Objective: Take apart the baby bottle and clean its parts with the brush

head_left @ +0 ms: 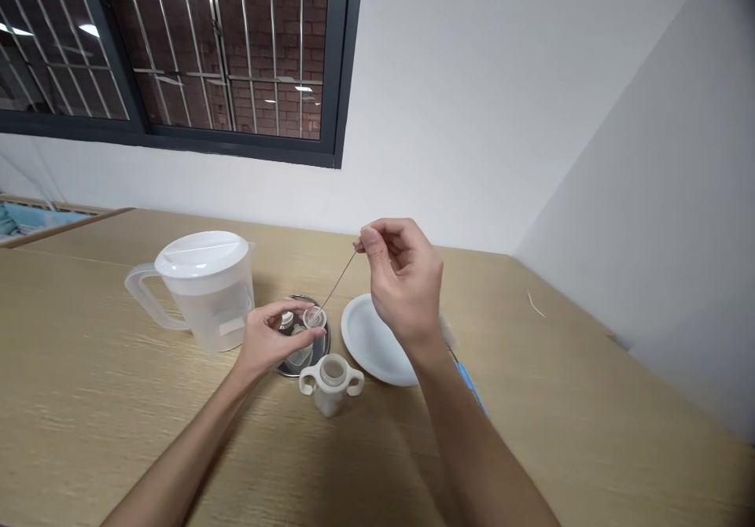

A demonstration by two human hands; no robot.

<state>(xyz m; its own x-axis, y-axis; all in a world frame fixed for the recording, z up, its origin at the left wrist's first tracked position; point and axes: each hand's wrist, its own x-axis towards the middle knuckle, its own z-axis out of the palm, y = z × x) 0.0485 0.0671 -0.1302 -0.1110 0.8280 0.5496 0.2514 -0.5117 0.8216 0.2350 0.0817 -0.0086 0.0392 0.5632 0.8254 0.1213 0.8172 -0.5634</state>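
My left hand [272, 335] grips a small, round, translucent bottle collar [314, 318] between thumb and fingers. Pinched in my right hand [406, 267], a thin, stiff rod [340, 277] slants down, its lower end at the collar's opening; whether that end has bristles is too small to tell. Just below the collar, a baby bottle [330, 397] with two side handles stands upright, its mouth uncovered. Behind my left fingers lies a round metal tray [289, 371] with small clear and white parts, partly hidden.
At left stands a lidded translucent pitcher [215, 307]. A white plate [366, 338] lies right of the tray, partly behind my right hand. A blue-handled brush [472, 389] shows past my right forearm. Farther right lies a thin pale strip [535, 304]. Walls border the wooden table [590, 401].
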